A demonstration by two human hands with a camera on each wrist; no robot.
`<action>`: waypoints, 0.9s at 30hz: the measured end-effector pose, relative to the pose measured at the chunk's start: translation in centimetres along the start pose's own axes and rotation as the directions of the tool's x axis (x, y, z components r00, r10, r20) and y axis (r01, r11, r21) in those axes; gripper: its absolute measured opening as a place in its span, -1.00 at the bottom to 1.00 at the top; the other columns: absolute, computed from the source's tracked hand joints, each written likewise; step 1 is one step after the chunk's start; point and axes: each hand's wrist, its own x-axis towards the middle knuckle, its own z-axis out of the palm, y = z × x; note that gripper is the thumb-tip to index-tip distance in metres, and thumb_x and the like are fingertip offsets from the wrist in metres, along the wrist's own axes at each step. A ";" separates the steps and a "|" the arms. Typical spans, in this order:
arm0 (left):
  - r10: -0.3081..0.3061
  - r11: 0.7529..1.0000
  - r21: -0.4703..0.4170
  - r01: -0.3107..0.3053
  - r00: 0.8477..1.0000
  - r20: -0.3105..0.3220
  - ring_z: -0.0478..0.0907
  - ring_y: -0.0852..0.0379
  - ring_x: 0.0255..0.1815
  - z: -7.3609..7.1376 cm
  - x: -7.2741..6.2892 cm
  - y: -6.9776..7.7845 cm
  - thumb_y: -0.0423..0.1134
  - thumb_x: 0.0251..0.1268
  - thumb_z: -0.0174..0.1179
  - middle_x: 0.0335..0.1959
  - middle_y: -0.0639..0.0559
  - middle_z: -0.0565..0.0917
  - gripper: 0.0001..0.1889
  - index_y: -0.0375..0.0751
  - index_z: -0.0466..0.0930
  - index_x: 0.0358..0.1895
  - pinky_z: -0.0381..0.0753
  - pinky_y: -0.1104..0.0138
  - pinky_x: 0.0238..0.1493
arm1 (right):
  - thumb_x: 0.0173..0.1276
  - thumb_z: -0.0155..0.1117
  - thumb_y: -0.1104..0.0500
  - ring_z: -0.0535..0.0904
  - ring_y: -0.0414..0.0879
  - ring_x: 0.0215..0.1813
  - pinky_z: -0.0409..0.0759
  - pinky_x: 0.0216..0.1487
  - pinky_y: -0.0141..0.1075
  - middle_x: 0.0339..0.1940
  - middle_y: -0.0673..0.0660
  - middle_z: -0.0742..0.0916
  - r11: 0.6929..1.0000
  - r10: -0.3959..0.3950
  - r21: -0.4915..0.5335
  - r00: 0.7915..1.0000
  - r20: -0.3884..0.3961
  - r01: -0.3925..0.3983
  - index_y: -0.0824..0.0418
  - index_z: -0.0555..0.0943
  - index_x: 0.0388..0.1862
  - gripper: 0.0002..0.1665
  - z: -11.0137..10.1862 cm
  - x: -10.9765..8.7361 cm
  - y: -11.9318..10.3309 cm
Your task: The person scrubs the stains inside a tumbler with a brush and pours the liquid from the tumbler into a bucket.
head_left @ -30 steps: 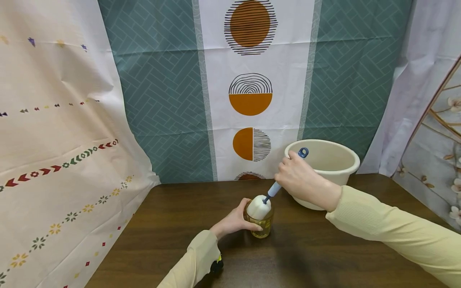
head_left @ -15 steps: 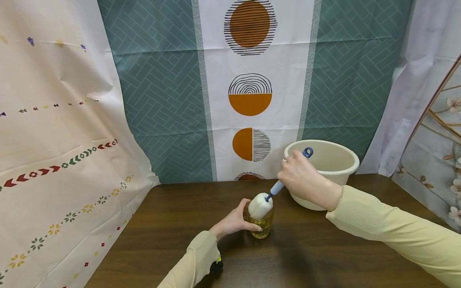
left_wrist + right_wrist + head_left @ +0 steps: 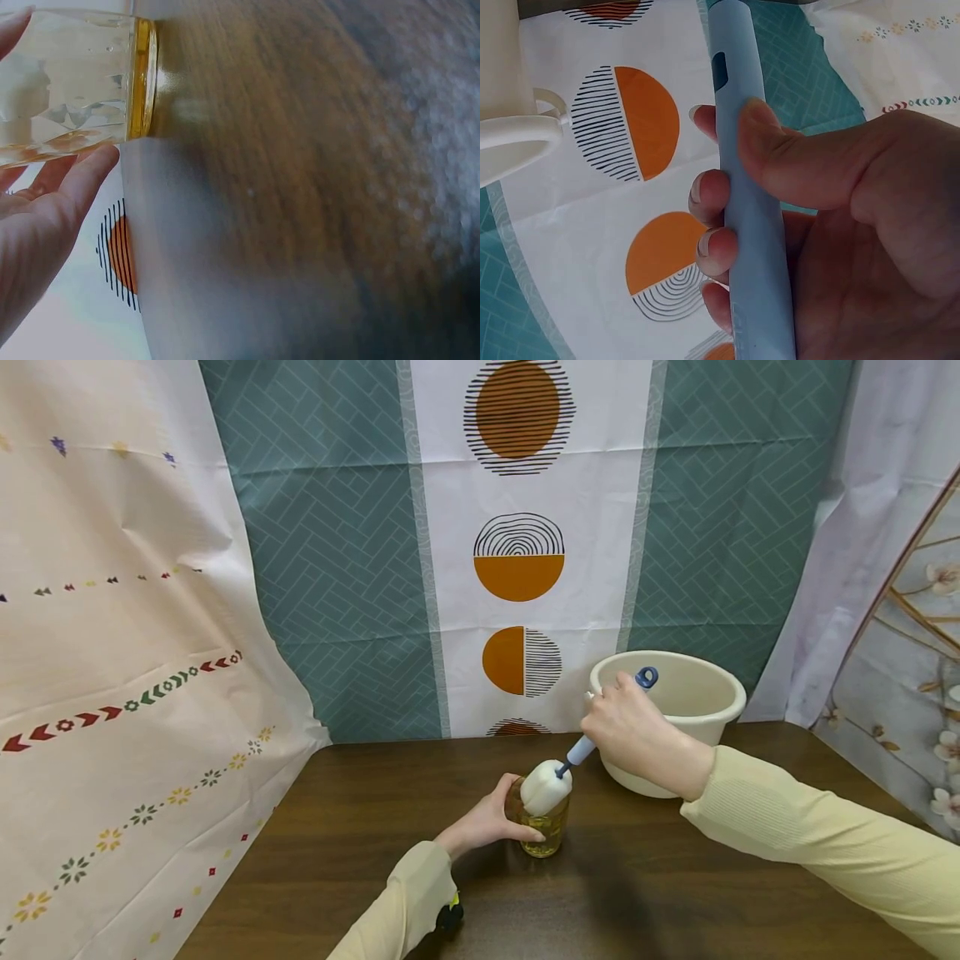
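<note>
Reaching in with pale yellow sleeves (image 3: 795,818) on both arms; showing a small black object (image 3: 450,916), too hidden to identify, just under the left cuff; holding an amber glass (image 3: 553,833) in the left hand (image 3: 491,818), curved partway round the side, with thumb to the near side and fingers to the far side; steadying the glass about upright on a dark wooden table (image 3: 360,827); dipping a white sponge head (image 3: 545,789) partly into the glass, partly above the rim, tilted up toward the right; gripping the pale blue handle (image 3: 754,187) in the right hand (image 3: 630,727), curled firmly round with thumb laid along the shaft; leaving a dark blue loop (image 3: 647,677) sticking out past the fist; overlapping, from this angle, a cream basin (image 3: 705,731) farther back on the table; facing, beyond everything, a green hanging cloth (image 3: 352,568) with orange circles down a white middle strip; bordered at left by cream patterned fabric (image 3: 150,652), at right by grey floral fabric (image 3: 900,752).
</note>
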 end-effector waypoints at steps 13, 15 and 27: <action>0.005 1.000 0.000 -0.005 1.000 0.003 0.35 0.10 0.01 0.0 0.2 -0.6 -0.09 -0.13 0.41 -0.03 0.08 0.39 -0.25 -0.04 0.15 0.13 0.29 0.09 -0.01 | -0.09 0.36 0.31 0.38 -0.02 -0.63 0.23 -0.49 -0.23 -0.77 0.10 0.45 1.000 -0.025 -0.001 1.000 -0.005 0.025 0.14 0.48 -0.81 -0.74 0.0 -0.3 0.3; 0.003 1.000 -0.002 -0.003 1.000 0.001 0.35 0.10 0.00 0.0 0.2 -0.6 -0.09 -0.13 0.42 -0.04 0.09 0.40 -0.25 -0.04 0.15 0.13 0.29 0.10 -0.01 | -0.09 0.36 0.32 0.37 -0.03 -0.63 0.23 -0.49 -0.23 -0.77 0.10 0.45 1.000 -0.026 -0.002 1.000 0.001 0.026 0.14 0.48 -0.81 -0.73 -0.1 -0.4 0.3; -0.011 1.000 -0.009 0.011 1.000 0.006 0.32 -0.07 0.05 0.0 -0.7 1.4 -0.20 -0.10 0.40 -0.05 0.00 0.39 -0.23 -0.22 0.12 0.17 0.26 0.05 0.01 | -0.09 0.36 0.29 0.36 -0.05 -0.65 0.22 -0.50 -0.23 -0.77 0.06 0.45 0.998 -0.047 0.033 0.999 0.027 0.046 0.12 0.49 -0.79 -0.75 -0.4 -0.5 0.6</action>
